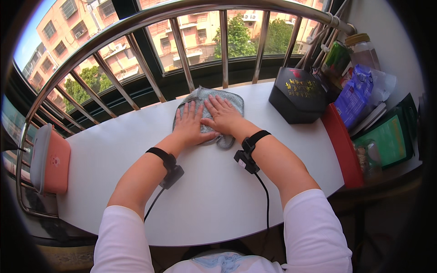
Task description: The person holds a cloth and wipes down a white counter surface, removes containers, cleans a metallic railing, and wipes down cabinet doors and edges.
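Cloth (214, 101), one grey piece, lay flat on the white surface (214, 191) directly beneath your hands. Your left hand (191, 126) and right hand (224, 116) were both spread, palms down, pinching nothing, thumbs nearly touching. I judge you were smoothing it: press evenly and sweep outward from the middle so no crease stays. Right of your hands sat one black box (298, 94); far left, one pink case (51, 159). Each wrist wore one black band.

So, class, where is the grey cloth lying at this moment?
In the head view the grey cloth lies flat at the far middle of the white table, just before the railing, under both hands and left of the black hexagonal box.
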Tool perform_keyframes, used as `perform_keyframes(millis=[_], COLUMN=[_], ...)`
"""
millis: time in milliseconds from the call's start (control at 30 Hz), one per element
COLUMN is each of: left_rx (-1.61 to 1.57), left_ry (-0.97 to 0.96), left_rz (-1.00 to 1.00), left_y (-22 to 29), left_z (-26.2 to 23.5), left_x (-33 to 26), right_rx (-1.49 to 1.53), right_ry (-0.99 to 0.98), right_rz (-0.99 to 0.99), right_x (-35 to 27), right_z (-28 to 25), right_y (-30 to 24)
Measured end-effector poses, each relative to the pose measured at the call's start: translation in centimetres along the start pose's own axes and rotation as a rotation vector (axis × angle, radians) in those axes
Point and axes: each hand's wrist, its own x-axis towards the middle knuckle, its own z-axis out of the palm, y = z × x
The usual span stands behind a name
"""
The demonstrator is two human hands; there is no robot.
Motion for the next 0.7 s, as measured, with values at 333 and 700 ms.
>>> perform_keyframes(millis=[333,700], left_rx=[0.013,0.031], left_ry=[0.027,0.014], left_rz=[0.193,0.185], left_y=[4.4,8.0], left_z=[0.3,0.9], left_x=[6.6,0.0], right_rx=[-0.021,-0.025], right_ry=[0.143,0.127], right_rz=[0.288,0.136], right_x=[-1.7,-8.3], right_z=[-0.1,-0.3], right_y=[7.0,5.3])
